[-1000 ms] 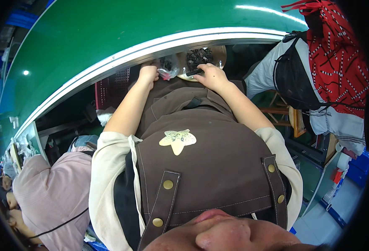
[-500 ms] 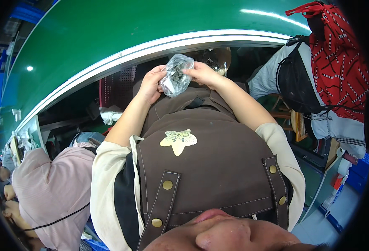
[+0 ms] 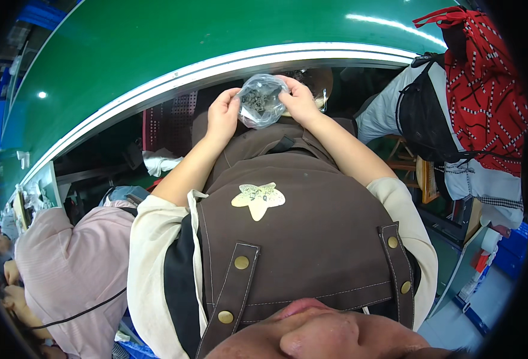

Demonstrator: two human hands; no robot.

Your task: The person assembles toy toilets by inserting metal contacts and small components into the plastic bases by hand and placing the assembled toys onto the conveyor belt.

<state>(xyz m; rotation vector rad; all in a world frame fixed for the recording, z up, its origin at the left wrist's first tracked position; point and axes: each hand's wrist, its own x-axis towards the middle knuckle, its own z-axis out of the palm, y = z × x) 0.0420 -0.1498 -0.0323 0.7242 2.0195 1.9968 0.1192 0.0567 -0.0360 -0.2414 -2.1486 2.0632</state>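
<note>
We have the clear bag (image 3: 262, 115) on our side of the green table (image 3: 216, 30), just off its front edge. Left hand (image 3: 224, 110): thumb and fingers clamped on the bag film. Right hand (image 3: 301, 102): same, pinching the film opposite. Status: small dark pieces (image 3: 256, 99) already bagged; mouth looks spread and unsealed. We can't tell how full it is. Remaining: more dark bits (image 3: 303, 75) in the brown bowl (image 3: 322, 82), near the green table's front edge; count unclear.
</note>
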